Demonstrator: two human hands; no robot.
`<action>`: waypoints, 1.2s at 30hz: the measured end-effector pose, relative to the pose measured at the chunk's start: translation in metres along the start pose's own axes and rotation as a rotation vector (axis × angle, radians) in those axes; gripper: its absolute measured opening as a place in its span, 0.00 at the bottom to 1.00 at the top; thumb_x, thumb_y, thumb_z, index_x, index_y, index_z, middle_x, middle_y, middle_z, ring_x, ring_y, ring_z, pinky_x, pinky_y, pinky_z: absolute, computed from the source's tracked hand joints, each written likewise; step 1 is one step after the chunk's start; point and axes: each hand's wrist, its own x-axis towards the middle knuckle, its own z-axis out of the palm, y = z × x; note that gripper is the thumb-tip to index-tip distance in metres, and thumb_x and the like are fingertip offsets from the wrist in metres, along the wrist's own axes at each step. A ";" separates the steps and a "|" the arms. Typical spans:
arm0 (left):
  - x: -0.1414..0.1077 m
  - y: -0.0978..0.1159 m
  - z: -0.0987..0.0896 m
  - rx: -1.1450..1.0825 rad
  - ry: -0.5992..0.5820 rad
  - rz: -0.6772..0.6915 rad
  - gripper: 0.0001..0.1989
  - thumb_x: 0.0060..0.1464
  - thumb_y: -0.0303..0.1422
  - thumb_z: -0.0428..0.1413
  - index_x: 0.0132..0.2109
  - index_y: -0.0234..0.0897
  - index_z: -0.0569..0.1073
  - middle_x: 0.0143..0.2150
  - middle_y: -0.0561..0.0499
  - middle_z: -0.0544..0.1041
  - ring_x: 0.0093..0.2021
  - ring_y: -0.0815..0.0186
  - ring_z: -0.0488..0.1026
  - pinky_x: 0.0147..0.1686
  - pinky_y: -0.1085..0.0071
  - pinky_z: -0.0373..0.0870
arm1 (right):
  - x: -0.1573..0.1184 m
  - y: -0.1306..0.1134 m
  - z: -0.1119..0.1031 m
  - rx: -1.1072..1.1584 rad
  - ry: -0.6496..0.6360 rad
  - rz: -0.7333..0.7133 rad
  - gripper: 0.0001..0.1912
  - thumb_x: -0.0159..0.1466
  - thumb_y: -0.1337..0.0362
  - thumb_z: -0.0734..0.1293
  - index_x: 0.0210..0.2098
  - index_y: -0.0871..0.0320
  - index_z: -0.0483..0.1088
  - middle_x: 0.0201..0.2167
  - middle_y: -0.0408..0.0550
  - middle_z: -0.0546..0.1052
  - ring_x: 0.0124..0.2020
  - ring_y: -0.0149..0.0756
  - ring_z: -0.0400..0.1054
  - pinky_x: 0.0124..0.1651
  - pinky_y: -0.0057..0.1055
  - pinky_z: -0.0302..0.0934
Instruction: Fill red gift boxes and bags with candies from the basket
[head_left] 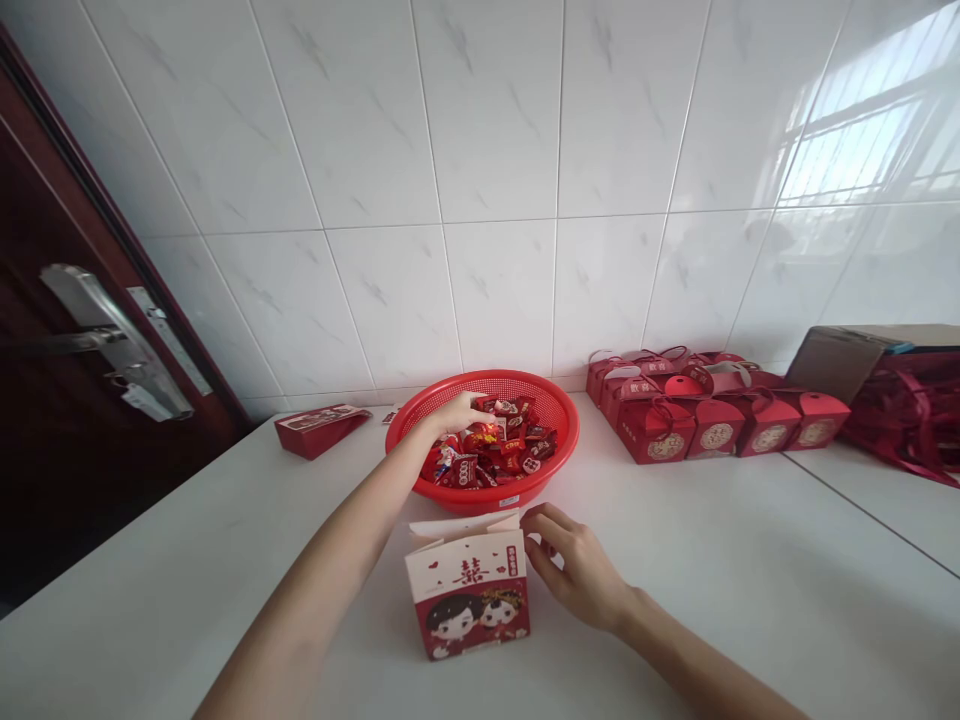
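A red and white paper gift box [471,590] stands upright on the table, with two cartoon figures on its front and its top flaps up. At the box's right upper edge, the curled fingers of my right hand [574,565] grip its side; part of the fingertips is hidden. Behind the box is a red plastic basket [559,470] of wrapped candies [514,440]. My left hand [454,413] reaches into the basket from the left, its fingers apart over the candies. No candy shows clearly between those fingers.
A flat red box [321,430] lies left of the basket. Several red boxes with ribbons [712,425] stand in rows at the right, beside a container of dark red bags [900,410]. White tiles [499,140] back the table; a door with a metal handle [112,335] is at left.
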 end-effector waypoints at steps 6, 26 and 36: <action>0.002 -0.006 0.000 -0.031 0.036 -0.068 0.19 0.37 0.37 0.70 0.36 0.33 0.75 0.29 0.52 0.77 0.31 0.62 0.74 0.33 0.68 0.70 | 0.002 0.000 -0.005 -0.027 0.069 -0.041 0.10 0.69 0.69 0.57 0.40 0.55 0.68 0.39 0.50 0.76 0.27 0.30 0.68 0.31 0.28 0.65; -0.024 0.061 0.021 -0.054 -0.145 0.288 0.13 0.50 0.28 0.63 0.45 0.34 0.77 0.45 0.46 0.79 0.47 0.62 0.76 0.48 0.66 0.72 | 0.125 -0.009 -0.053 1.198 0.427 0.737 0.16 0.60 0.51 0.72 0.38 0.55 0.70 0.34 0.48 0.76 0.34 0.41 0.76 0.39 0.43 0.76; -0.029 0.049 -0.002 0.243 0.029 0.196 0.21 0.50 0.33 0.61 0.52 0.34 0.77 0.50 0.44 0.80 0.42 0.62 0.77 0.41 0.69 0.72 | 0.143 -0.003 -0.033 1.359 0.402 0.749 0.06 0.59 0.69 0.69 0.25 0.60 0.70 0.21 0.46 0.75 0.16 0.26 0.61 0.16 0.21 0.59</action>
